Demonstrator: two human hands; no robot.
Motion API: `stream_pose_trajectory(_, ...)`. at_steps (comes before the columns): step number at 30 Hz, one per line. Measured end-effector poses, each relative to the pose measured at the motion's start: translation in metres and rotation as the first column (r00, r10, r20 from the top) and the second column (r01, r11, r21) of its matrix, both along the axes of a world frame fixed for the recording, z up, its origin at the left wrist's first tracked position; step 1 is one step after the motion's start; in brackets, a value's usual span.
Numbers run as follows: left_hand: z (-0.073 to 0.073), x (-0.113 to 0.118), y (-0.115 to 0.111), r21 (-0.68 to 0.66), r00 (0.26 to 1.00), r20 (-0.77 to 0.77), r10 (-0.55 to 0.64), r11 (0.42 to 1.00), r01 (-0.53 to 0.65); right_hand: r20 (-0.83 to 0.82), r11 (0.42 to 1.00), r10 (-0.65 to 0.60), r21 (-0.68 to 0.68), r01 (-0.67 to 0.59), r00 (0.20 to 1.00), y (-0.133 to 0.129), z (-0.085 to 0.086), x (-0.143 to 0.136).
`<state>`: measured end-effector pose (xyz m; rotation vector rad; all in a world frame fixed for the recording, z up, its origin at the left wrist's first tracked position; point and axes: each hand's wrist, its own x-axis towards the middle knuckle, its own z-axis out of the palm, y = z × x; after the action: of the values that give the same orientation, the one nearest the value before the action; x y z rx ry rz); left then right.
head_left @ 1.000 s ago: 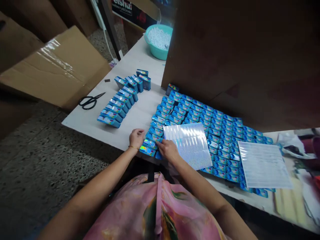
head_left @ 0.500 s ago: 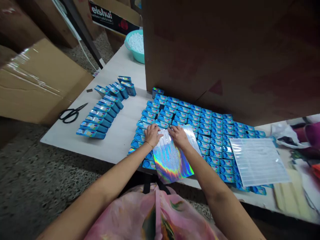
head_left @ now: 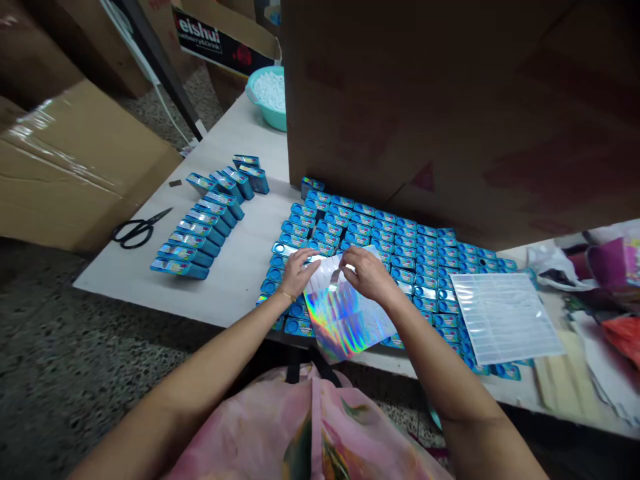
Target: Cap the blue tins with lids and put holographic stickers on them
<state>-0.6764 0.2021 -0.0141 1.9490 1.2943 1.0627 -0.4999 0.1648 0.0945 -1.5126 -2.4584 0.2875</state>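
A shiny holographic sheet (head_left: pixel 345 320) lies over rows of blue tins (head_left: pixel 405 263), with pale strips near its far edge. My left hand (head_left: pixel 299 272) rests at the sheet's far left corner, fingers spread, thumb toward the sheet. My right hand (head_left: pixel 364 270) is above the sheet's far part, thumb and forefinger pinched on a small clear strip (head_left: pixel 336 279) that lifts from the sheet. A second sheet, white and translucent with rows of strips (head_left: pixel 505 319), covers tins to the right.
Several blue tins stand on edge (head_left: pixel 193 241) at the left of the white table (head_left: pixel 240 267), beside black scissors (head_left: pixel 137 231). Behind are a turquoise basin (head_left: pixel 273 119) of white pieces and a big cardboard box (head_left: pixel 400 100). Plastic bags and cloths lie at the right.
My right hand has lifted and turned inward, with a small strip now raised at its fingertips. My left hand has shifted slightly left. The view has moved a little.
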Motion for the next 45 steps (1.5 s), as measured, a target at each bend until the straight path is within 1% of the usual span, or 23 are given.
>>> stream_pose_trajectory(2,0.014,-0.009,-0.011,0.006,0.989,0.074,-0.128,0.992,0.127,-0.026,0.997,0.047,-0.061,-0.048,0.999,0.006,-0.002,-0.015)
stream_pose_trajectory(3,0.020,-0.014,-0.016,-0.012,0.983,0.099,-0.152,0.988,0.154,-0.061,0.993,0.072,-0.086,-0.077,0.996,0.009,-0.006,-0.022)
stream_pose_trajectory(4,0.024,-0.018,-0.020,-0.049,0.982,0.133,-0.138,0.988,0.145,-0.114,0.989,0.091,-0.107,-0.103,0.989,0.011,-0.011,-0.030)
stream_pose_trajectory(6,0.027,-0.028,-0.026,-0.178,0.969,0.248,-0.018,0.982,0.064,-0.274,0.982,0.080,-0.143,-0.122,0.959,0.012,-0.022,-0.044)
stream_pose_trajectory(7,0.027,-0.033,-0.027,-0.260,0.946,0.318,0.061,0.965,0.025,-0.373,0.983,0.030,-0.156,-0.095,0.927,0.012,-0.029,-0.051)
stream_pose_trajectory(9,0.023,-0.044,-0.028,-0.415,0.864,0.458,0.208,0.910,0.001,-0.563,0.976,-0.138,-0.217,0.016,0.815,0.009,-0.045,-0.066)
stream_pose_trajectory(10,0.021,-0.050,-0.029,-0.473,0.812,0.518,0.270,0.881,0.009,-0.626,0.958,-0.229,-0.283,0.057,0.745,0.007,-0.054,-0.074)
stream_pose_trajectory(12,0.016,-0.063,-0.030,-0.540,0.705,0.607,0.368,0.841,0.026,-0.669,0.890,-0.372,-0.454,0.042,0.644,0.002,-0.074,-0.091)
stream_pose_trajectory(14,0.011,-0.075,-0.032,-0.578,0.612,0.652,0.447,0.816,0.020,-0.655,0.808,-0.451,-0.589,-0.035,0.606,-0.004,-0.093,-0.106)
stream_pose_trajectory(15,0.009,-0.081,-0.033,-0.598,0.583,0.653,0.484,0.802,0.004,-0.650,0.781,-0.479,-0.622,-0.051,0.590,-0.007,-0.101,-0.113)
stream_pose_trajectory(17,0.002,-0.093,-0.036,-0.648,0.553,0.621,0.556,0.761,-0.038,-0.646,0.768,-0.510,-0.639,-0.038,0.567,-0.009,-0.114,-0.124)
stream_pose_trajectory(18,-0.002,-0.098,-0.038,-0.675,0.545,0.595,0.590,0.736,-0.059,-0.637,0.767,-0.509,-0.641,-0.031,0.578,-0.009,-0.118,-0.127)
stream_pose_trajectory(19,-0.007,-0.103,-0.039,-0.699,0.539,0.570,0.621,0.711,-0.080,-0.619,0.764,-0.495,-0.644,-0.033,0.610,-0.008,-0.122,-0.130)
stream_pose_trajectory(21,-0.020,-0.111,-0.040,-0.730,0.523,0.535,0.664,0.674,-0.109,-0.543,0.759,-0.438,-0.650,-0.028,0.717,-0.002,-0.125,-0.133)
stream_pose_trajectory(24,-0.040,-0.116,-0.041,-0.738,0.503,0.515,0.694,0.657,-0.152,-0.358,0.780,-0.352,-0.623,0.060,0.865,0.009,-0.127,-0.134)
stream_pose_trajectory(27,-0.058,-0.116,-0.040,-0.732,0.488,0.503,0.713,0.652,-0.199,-0.185,0.808,-0.294,-0.573,0.140,0.938,0.018,-0.126,-0.136)
stream_pose_trajectory(31,-0.073,-0.115,-0.038,-0.772,0.483,0.459,0.745,0.604,-0.199,-0.005,0.838,-0.251,-0.502,0.214,0.968,0.021,-0.127,-0.139)
stream_pose_trajectory(34,-0.080,-0.114,-0.036,-0.804,0.507,0.423,0.751,0.569,-0.173,0.123,0.848,-0.224,-0.464,0.256,0.967,0.021,-0.126,-0.144)
stream_pose_trajectory(36,-0.084,-0.113,-0.035,-0.814,0.531,0.418,0.737,0.563,-0.141,0.217,0.861,-0.221,-0.415,0.295,0.951,0.019,-0.123,-0.148)
stream_pose_trajectory(39,-0.091,-0.115,-0.032,-0.824,0.571,0.418,0.706,0.559,-0.088,0.352,0.894,-0.232,-0.290,0.342,0.907,0.011,-0.116,-0.149)
stream_pose_trajectory(41,-0.096,-0.121,-0.030,-0.809,0.633,0.380,0.674,0.574,-0.126,0.386,0.928,-0.193,-0.228,0.295,0.902,0.003,-0.113,-0.145)
stream_pose_trajectory(43,-0.099,-0.129,-0.027,-0.763,0.698,0.316,0.643,0.609,-0.215,0.364,0.970,-0.068,-0.193,0.146,0.929,-0.009,-0.113,-0.139)
stream_pose_trajectory(45,-0.096,-0.134,-0.025,-0.707,0.730,0.270,0.627,0.644,-0.292,0.335,0.987,0.061,-0.158,-0.008,0.940,-0.019,-0.114,-0.132)
